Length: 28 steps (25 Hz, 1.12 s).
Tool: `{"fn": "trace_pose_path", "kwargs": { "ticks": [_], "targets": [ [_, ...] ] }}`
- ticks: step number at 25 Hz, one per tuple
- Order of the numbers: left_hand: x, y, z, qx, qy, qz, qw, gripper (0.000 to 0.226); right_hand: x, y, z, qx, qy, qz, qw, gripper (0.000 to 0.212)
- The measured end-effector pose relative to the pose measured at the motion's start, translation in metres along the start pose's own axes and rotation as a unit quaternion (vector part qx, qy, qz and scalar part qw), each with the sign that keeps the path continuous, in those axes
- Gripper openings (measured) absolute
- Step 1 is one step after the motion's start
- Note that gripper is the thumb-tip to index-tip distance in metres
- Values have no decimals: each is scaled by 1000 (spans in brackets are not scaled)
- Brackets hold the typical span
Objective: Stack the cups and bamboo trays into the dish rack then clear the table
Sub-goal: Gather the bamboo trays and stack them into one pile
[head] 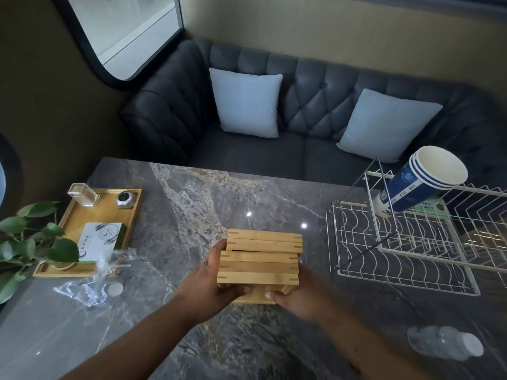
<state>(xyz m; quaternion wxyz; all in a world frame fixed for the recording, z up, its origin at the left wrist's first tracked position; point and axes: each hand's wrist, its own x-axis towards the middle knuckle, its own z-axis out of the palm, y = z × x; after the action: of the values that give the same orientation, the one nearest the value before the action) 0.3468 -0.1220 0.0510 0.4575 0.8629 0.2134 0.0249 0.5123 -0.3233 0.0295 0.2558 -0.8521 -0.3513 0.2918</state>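
Between left hand (pixel 211 283) and right hand (pixel 299 297) fingers (pixel 274 296), gripping misaligned trays (pixel 260 259); could spill top ones swinging rightward to rack (pixel 406 282).

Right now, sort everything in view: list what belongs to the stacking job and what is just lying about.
Job: bamboo trays, gripped by left hand and right hand; stacked paper cups tilted in the dish rack.

Lying about: plastic wrapper, plastic bottle, big wooden tray with card, plant, cushions on the sofa.
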Motion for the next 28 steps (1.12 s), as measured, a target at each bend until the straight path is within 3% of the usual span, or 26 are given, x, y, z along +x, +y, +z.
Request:
{"fn": "trace_pose_path", "kwargs": {
  "ticks": [9,17,21,28],
  "targets": [
    [4,6,-6,49,-39,8,998,100,-5,0,1,20,3,-6,1000,98],
    [11,19,-23,79,-32,45,995,122,-9,-28,-35,39,80,-53,995,104],
    [13,14,-21,101,-36,43,993,99,-17,-28,-34,24,70,-51,996,102],
    [16,11,-22,110,-58,34,992,99,-17,-25,-30,-6,40,-40,998,101]
  ]
}}
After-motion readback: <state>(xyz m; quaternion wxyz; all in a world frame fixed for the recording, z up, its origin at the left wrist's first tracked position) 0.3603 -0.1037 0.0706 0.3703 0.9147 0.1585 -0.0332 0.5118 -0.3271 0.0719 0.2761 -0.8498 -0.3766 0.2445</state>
